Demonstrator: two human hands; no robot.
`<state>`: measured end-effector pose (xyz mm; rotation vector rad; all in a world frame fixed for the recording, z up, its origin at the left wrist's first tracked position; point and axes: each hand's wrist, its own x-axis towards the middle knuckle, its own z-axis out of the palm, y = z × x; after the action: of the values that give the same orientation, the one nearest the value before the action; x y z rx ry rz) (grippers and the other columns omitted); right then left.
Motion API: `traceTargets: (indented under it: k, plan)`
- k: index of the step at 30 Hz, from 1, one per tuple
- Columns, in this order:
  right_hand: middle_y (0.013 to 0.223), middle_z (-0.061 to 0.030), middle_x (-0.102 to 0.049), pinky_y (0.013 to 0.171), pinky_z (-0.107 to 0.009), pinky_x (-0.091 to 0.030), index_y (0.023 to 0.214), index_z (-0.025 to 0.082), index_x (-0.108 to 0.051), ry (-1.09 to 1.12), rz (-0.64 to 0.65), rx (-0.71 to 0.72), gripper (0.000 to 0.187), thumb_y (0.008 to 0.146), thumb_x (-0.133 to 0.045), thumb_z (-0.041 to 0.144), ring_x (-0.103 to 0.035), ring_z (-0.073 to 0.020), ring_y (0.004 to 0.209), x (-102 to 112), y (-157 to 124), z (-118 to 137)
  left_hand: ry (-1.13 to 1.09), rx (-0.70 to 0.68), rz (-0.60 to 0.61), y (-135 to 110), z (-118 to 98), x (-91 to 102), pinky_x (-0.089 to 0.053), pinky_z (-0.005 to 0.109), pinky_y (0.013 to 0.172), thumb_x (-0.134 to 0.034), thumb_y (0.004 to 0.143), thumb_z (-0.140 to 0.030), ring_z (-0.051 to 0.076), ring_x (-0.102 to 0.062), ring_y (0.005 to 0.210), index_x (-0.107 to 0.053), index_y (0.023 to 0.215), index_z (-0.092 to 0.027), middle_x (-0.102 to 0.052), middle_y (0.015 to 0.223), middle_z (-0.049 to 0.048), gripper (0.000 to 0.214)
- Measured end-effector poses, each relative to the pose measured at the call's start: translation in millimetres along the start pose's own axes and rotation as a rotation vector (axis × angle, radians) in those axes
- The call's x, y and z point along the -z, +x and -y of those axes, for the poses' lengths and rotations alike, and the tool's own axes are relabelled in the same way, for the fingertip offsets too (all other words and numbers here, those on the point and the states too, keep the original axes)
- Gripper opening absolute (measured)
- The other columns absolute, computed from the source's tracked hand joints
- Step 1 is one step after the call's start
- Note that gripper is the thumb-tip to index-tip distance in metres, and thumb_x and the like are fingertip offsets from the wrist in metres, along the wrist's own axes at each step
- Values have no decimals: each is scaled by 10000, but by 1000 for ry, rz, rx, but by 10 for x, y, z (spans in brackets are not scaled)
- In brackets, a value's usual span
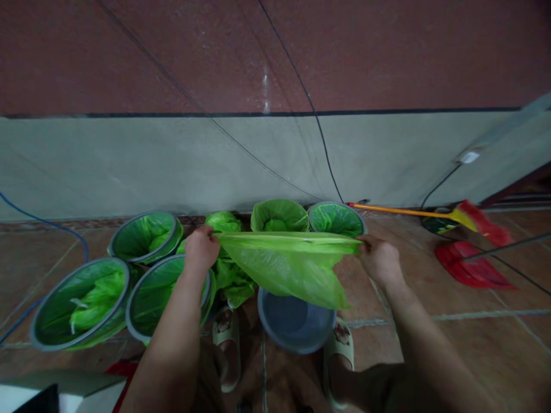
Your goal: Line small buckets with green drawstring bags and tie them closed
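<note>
A green plastic bin bag (289, 263) is stretched flat between my two hands, its top edge level. My left hand (200, 248) pinches the bag's left corner and my right hand (379, 258) pinches the right corner. Right under the bag stands an unlined grey bin (293, 324) between my slippered feet. The bag's lower part hangs over that bin's rim.
Several grey bins lined with green bags (81, 301) stand on the tiled floor at left and along the wall. A loose green bag (230, 275) lies among them. A red dustpan (471, 269) and a yellow-handled broom (408, 212) lie at right. Cables run down the wall.
</note>
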<state>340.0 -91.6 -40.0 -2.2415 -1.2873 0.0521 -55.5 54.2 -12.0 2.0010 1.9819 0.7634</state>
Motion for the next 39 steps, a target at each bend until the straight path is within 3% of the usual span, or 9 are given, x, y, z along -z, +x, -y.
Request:
traceTargets:
  k: [4, 8, 12, 15, 18, 21, 27, 33, 39]
  plan:
    - [728, -58, -704, 491, -274, -481, 948, 154, -703, 572, -67, -187, 307, 716, -523, 242, -610, -165, 513, 101, 3, 111, -414, 280, 57, 56, -19, -63, -518, 321, 664, -565, 629, -148, 199, -646, 628, -663, 853, -157, -667, 680, 37, 244]
    - [584, 2, -636, 387, -219, -368, 889, 158, -719, 722, -109, -161, 279, 656, -574, 209, -457, -95, 395, 194, -96, 218, -1001, 520, -70, 118, -120, -57, -482, 245, 574, -639, 588, -176, 95, -547, 506, -578, 844, -158, -570, 609, -39, 264]
    - [630, 1, -656, 359, -207, -336, 848, 166, -725, 860, -86, -171, 217, 659, -631, 218, -427, -69, 387, 236, -200, 300, -1163, 670, -60, -85, -377, -158, -473, 217, 571, -666, 653, -270, 74, -514, 518, -516, 788, -176, -539, 620, -48, 223]
    - [693, -2, -672, 345, -196, -330, 820, 169, -727, 985, -24, -223, 190, 649, -712, 250, -426, -48, 381, 205, -245, 333, -1145, 761, 206, -476, -638, -407, -461, 223, 567, -644, 742, -316, 83, -517, 522, -526, 796, -172, -541, 639, -38, 194]
    - [639, 25, -635, 326, -179, -307, 791, 167, -724, 1084, 22, -296, 226, 607, -788, 284, -405, -28, 350, 154, -284, 380, -1123, 946, 614, -880, -859, -725, -480, 268, 605, -588, 830, -395, 135, -578, 582, -546, 829, -153, -585, 674, 16, 246]
    - [622, 46, -607, 325, -167, -326, 769, 165, -716, 1172, 69, -361, 299, 544, -847, 312, -406, -15, 337, 108, -343, 473, -1118, 1038, 820, -1103, -961, -990, -498, 314, 700, -510, 889, -438, 184, -642, 715, -542, 911, -156, -644, 816, 69, 284]
    - [693, 37, -632, 323, -152, -335, 736, 150, -684, 1204, 273, -441, 396, 483, -893, 371, -457, -12, 338, 72, -527, 711, -1404, 995, 914, -1093, -911, -1194, -502, 355, 827, -452, 922, -295, 205, -667, 867, -535, 929, -156, -653, 995, 108, 162]
    - [596, 63, -580, 378, -170, -422, 746, 162, -640, 1248, 548, -416, 341, 582, -854, 372, -502, -42, 365, 76, -660, 807, -1537, 939, 784, -1015, -889, -1168, -537, 343, 737, -529, 845, -125, 147, -625, 645, -589, 869, -146, -655, 787, 51, 68]
    - [803, 41, -648, 394, -213, -457, 905, 190, -638, 1183, 569, -340, 386, 612, -815, 370, -540, -58, 383, 11, -685, 792, -1632, 896, 754, -943, -924, -1078, -539, 277, 694, -577, 786, -56, 95, -569, 517, -574, 711, -137, -582, 566, -7, 110]
